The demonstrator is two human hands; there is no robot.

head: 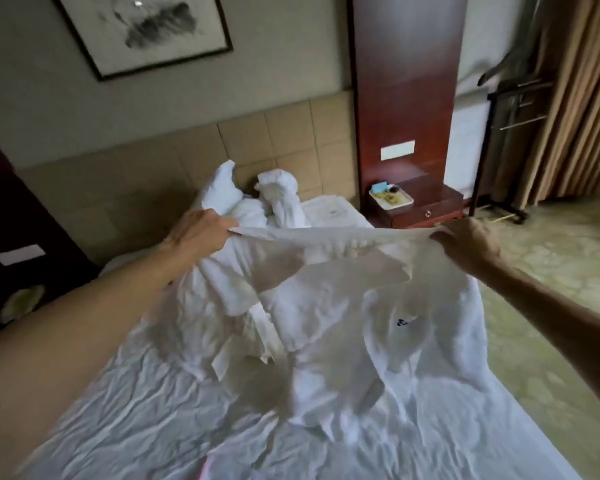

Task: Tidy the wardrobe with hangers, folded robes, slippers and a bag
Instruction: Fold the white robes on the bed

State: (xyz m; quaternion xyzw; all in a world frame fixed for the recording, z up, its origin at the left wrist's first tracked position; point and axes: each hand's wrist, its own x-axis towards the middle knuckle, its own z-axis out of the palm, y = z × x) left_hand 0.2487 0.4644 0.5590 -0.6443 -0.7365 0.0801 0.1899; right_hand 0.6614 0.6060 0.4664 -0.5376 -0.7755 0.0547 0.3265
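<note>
— Where's the robe (326, 306)?
— Stretched between my hands above the bed (153, 410); left hand (201, 233) and right hand (471, 247) each pinch its top edge.
— Any writing?
— A small blue logo (405, 322), too blurred to read.

I see a dim, soft room; the picture's glass (137, 3) catches a small glare, wide-angle bending curves the edges, and motion blur smears the curtain (575, 91).

Nothing can be read; the white terry-cloth robe (343, 306) bears a small dark-blue embroidered mark (405, 322) on its chest, too blurred to make out.
</note>
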